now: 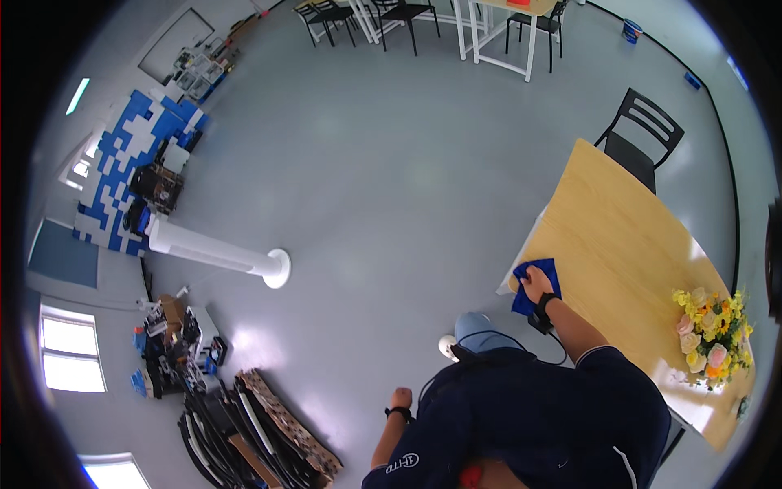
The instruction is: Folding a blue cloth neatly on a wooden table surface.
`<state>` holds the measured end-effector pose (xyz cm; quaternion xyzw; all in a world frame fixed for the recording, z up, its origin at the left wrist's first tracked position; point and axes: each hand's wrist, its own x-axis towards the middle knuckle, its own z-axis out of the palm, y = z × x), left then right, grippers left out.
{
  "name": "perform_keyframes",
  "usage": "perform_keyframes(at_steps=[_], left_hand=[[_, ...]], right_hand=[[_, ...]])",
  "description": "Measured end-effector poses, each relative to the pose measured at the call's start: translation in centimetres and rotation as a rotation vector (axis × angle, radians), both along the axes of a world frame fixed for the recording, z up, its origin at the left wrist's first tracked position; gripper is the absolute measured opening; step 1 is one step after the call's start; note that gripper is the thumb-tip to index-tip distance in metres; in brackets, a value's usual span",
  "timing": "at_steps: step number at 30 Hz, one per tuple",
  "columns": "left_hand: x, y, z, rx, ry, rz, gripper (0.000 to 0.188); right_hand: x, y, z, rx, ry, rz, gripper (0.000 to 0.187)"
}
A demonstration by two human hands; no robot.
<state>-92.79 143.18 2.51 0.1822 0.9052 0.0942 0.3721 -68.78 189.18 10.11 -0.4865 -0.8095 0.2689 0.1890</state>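
Note:
A blue cloth (522,305) lies at the left edge of a light wooden table (623,220). My right hand (535,283) presses down on it, fingers curled into the fabric. A black band circles that wrist, and a small dark box (538,323) with a cable sits close by the forearm, at the table's edge. My left hand (401,398) hangs low beside my body, away from the table, closed in a loose fist with nothing visible in it. Another black band is around the left wrist.
Yellow and pink flowers (710,338) stand on the table's right side. Behind the table is a black chair (639,143). A white column-shaped appliance (220,254) stands on the grey floor at left. Dark tubes and boards (252,432) are piled at the lower left.

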Motion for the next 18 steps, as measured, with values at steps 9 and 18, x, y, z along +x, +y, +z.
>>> perform_keyframes(at_steps=[9,18], left_hand=[[-6.7,5.8,1.9,0.167,-0.071,-0.131,0.029],[-24.2,22.7,3.6,0.366,-0.098,-0.062,0.023]], right_hand=[[-1.2,-1.8,0.4,-0.017,0.119,-0.392,0.019],[-1.4,7.3,-3.3,-0.203,0.289,-1.122,0.021]])
